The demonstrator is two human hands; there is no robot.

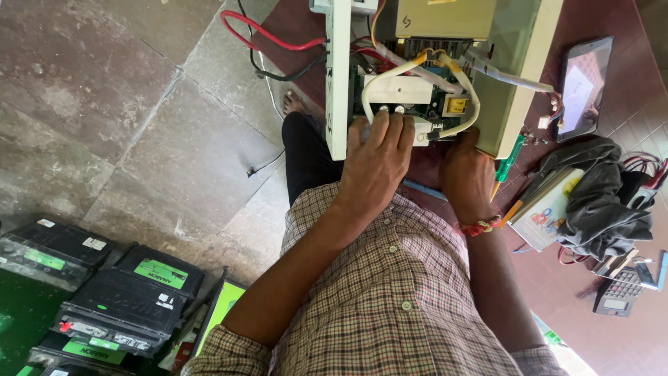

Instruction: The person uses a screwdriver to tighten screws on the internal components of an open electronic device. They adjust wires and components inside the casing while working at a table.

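With the left hand (374, 161) spread open on the circuit board (410, 97) inside the opened cream casing (518, 69) at the far edge and the right hand (466, 174) gripping a green screwdriver (508, 161), a slip could short components or snag the white wires (390, 72).

An electrical repair workshop is indicated. An opened inverter casing (515, 76) is seen on a dark red table (598, 327), its circuit board (417, 97) and wiring laid bare. A green-handled screwdriver (509, 161), loose screws (532, 138), a calculator (618, 292) and a booklet (550, 216) are spread beside it. Black batteries (118, 306) are stacked on the stone floor (104, 125).
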